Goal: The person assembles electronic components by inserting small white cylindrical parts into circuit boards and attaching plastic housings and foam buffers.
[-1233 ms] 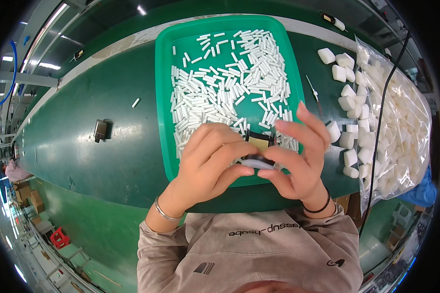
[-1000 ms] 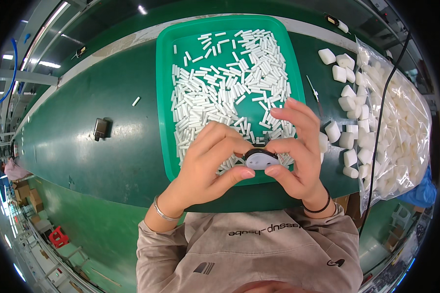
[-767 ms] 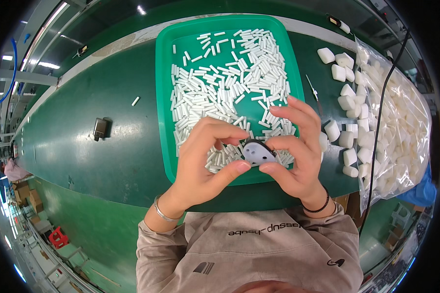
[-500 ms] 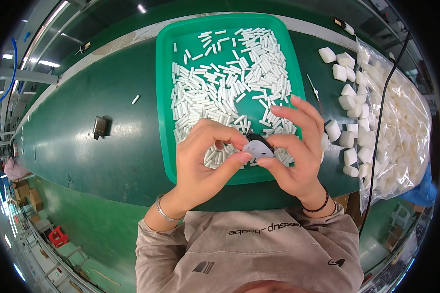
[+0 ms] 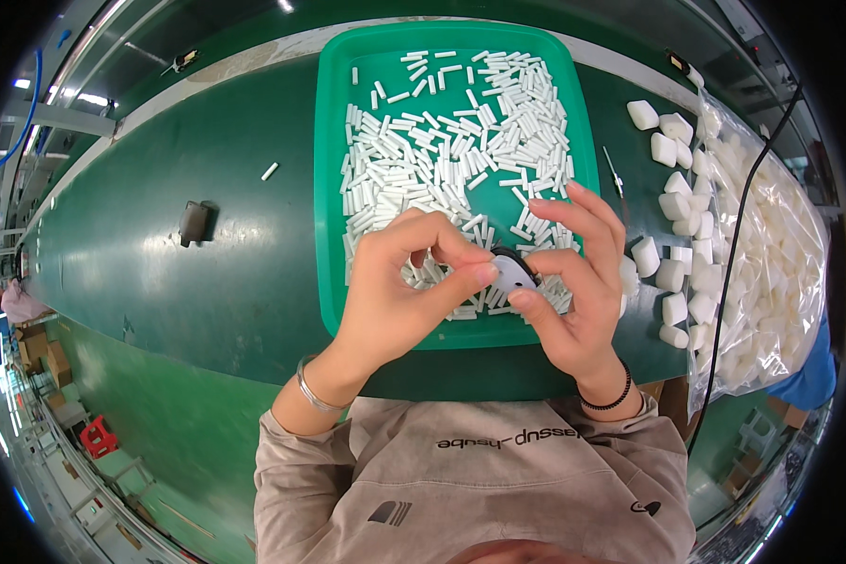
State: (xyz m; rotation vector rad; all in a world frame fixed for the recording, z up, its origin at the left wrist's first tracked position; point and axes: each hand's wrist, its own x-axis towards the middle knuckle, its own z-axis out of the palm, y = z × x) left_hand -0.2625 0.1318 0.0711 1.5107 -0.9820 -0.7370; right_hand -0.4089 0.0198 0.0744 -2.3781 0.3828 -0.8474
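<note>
My right hand (image 5: 583,291) holds a small white, rounded plastic piece with a black back (image 5: 511,275) between thumb and index finger; its other fingers are raised. At the piece's left edge, my left hand (image 5: 409,282) has thumb and index fingertips pressed together. Whatever those fingertips pinch is hidden. Both hands are above the near part of a green tray (image 5: 330,188). Many short white rods (image 5: 385,174) lie scattered and heaped in the tray.
A small dark brown box-like object (image 5: 194,224) and a single white rod (image 5: 270,171) lie on the green table left of the tray. To the right are a thin pen-like tool (image 5: 613,169), loose white foam-like blocks (image 5: 672,207) and a clear plastic bag (image 5: 771,254) full of them.
The left thumb and index fingertips have closed together at the piece's left edge, where they were spread around it. The piece stays in my right hand. The view has shifted slightly.
</note>
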